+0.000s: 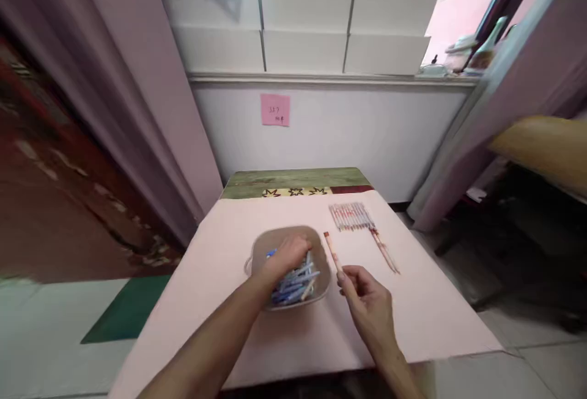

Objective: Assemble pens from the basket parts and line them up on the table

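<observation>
With the left hand (288,252) dug into the bowl (321,283), the right hand (367,295), pinching one pen (332,254), should lay it straight beside the row (352,216).

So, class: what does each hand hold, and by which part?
The right hand pinches a pen by its near end. The left hand is in the bowl of pens; its grip is unclear.

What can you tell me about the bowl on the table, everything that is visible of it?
The bowl is round, shallow and greyish-brown, seemingly translucent plastic, with a small lug on its left rim. It stands upright on the pale pink table cover, near the middle. Inside lies a heap of thin blue and white sticks, perhaps pens. The left hand reaches into it, resting on the heap. The right hand is beside it, apart.
</observation>
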`<state>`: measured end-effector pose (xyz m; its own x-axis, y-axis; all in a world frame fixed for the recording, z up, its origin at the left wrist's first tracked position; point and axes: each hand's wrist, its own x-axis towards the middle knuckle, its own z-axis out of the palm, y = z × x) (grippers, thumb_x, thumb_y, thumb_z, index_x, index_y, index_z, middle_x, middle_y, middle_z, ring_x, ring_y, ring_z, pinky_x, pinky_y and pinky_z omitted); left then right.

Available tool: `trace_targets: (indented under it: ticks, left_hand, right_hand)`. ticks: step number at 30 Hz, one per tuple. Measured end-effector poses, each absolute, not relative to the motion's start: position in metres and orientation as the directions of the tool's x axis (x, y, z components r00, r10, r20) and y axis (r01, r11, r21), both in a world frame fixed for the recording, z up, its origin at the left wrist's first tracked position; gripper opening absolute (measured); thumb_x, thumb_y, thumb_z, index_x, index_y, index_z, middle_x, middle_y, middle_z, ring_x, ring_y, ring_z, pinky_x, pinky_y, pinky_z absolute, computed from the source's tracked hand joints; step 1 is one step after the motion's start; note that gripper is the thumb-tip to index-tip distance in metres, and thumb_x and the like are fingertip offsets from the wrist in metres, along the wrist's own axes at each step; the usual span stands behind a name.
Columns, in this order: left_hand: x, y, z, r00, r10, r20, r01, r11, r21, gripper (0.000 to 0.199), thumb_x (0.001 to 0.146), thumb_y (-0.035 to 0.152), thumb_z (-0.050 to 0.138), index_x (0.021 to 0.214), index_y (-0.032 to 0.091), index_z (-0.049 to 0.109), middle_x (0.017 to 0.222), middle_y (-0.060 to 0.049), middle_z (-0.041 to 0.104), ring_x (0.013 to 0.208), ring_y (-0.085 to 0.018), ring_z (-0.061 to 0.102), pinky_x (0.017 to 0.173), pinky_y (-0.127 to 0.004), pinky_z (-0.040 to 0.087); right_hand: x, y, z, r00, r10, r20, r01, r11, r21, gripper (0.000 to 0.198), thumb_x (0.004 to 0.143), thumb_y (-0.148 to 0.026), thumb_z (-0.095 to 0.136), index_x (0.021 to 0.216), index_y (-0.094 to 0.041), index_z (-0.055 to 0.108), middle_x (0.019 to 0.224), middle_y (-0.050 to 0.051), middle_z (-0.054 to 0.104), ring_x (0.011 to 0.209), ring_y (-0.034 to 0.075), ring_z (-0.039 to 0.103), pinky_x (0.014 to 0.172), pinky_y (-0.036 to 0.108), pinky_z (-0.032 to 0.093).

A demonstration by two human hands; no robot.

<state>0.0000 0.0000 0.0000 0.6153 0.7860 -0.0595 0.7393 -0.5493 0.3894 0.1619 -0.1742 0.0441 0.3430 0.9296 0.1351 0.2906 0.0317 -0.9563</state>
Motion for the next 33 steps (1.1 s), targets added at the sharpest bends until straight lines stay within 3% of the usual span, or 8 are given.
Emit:
trace_targets:
  ticks: [5,12,17,19,21,23,33]
  left_hand:
    - [0.003,-0.006,0.002,0.554,0.832,-0.024,0.754,-0.490,0.438,0.022,0.077,0.012,0.047,0.083,0.015,0.067,0.101,-0.013,0.067,0.104,-0.029,0.056,0.093,-0.040,0.038]
    - [-0.014,-0.027,0.031,0.359,0.927,0.107,0.656,-0.332,0.678,0.012,0.078,0.020,0.052,0.084,0.018,0.063,0.093,-0.010,0.069,0.093,-0.025,0.062,0.085,-0.038,0.045]
    - [-0.029,-0.068,0.054,0.164,0.977,0.134,0.428,-0.192,0.883,0.028,0.087,0.035,0.046,0.101,0.015,0.058,0.094,-0.010,0.069,0.075,-0.018,0.067,0.069,-0.031,0.052]
    - [-0.031,-0.085,0.061,0.038,0.998,0.049,0.131,-0.053,0.990,0.032,0.081,0.039,0.057,0.099,0.014,0.061,0.086,-0.008,0.070,0.070,-0.016,0.066,0.067,-0.030,0.053]
    - [-0.032,-0.097,0.068,-0.034,0.996,-0.078,-0.220,0.069,0.973,0.034,0.071,0.037,0.070,0.094,0.013,0.066,0.076,-0.005,0.069,0.064,-0.013,0.063,0.066,-0.028,0.053]
    - [-0.031,-0.104,0.072,-0.042,0.990,-0.136,-0.412,0.107,0.905,0.033,0.065,0.032,0.077,0.091,0.011,0.070,0.071,-0.004,0.068,0.060,-0.011,0.060,0.063,-0.025,0.052]
    - [-0.028,-0.109,0.072,-0.038,0.993,-0.110,-0.471,0.079,0.879,0.030,0.067,0.027,0.076,0.092,0.012,0.075,0.068,-0.003,0.066,0.058,-0.008,0.055,0.062,-0.021,0.047]
  right_hand:
    - [0.159,-0.174,0.045,0.324,0.934,0.151,0.311,0.046,-0.949,0.030,0.084,-0.047,0.058,0.089,-0.019,0.067,0.069,0.001,0.069,0.065,0.016,0.065,0.059,0.022,0.050]
    - [0.157,-0.176,0.041,0.287,0.943,0.170,0.314,0.075,-0.946,0.028,0.085,-0.045,0.058,0.091,-0.019,0.068,0.069,0.001,0.070,0.062,0.015,0.063,0.052,0.019,0.047]
    - [0.152,-0.174,0.040,0.279,0.936,0.216,0.356,0.109,-0.928,0.027,0.085,-0.043,0.058,0.094,-0.020,0.069,0.075,0.002,0.071,0.065,0.015,0.064,0.047,0.017,0.045]
    - [0.149,-0.173,0.039,0.267,0.933,0.244,0.363,0.137,-0.922,0.027,0.085,-0.042,0.058,0.094,-0.019,0.070,0.081,0.005,0.072,0.070,0.016,0.066,0.047,0.017,0.046]
    - [0.146,-0.173,0.040,0.256,0.929,0.266,0.370,0.160,-0.915,0.028,0.085,-0.042,0.058,0.094,-0.019,0.070,0.084,0.007,0.072,0.074,0.018,0.067,0.046,0.018,0.048]
    - [0.144,-0.175,0.042,0.247,0.927,0.282,0.382,0.174,-0.908,0.028,0.085,-0.042,0.058,0.092,-0.018,0.070,0.085,0.008,0.072,0.076,0.019,0.067,0.044,0.017,0.048]
    - [0.141,-0.185,0.048,0.245,0.918,0.311,0.425,0.187,-0.886,0.023,0.085,-0.039,0.058,0.092,-0.021,0.070,0.086,0.005,0.071,0.077,0.017,0.067,0.038,0.015,0.043]
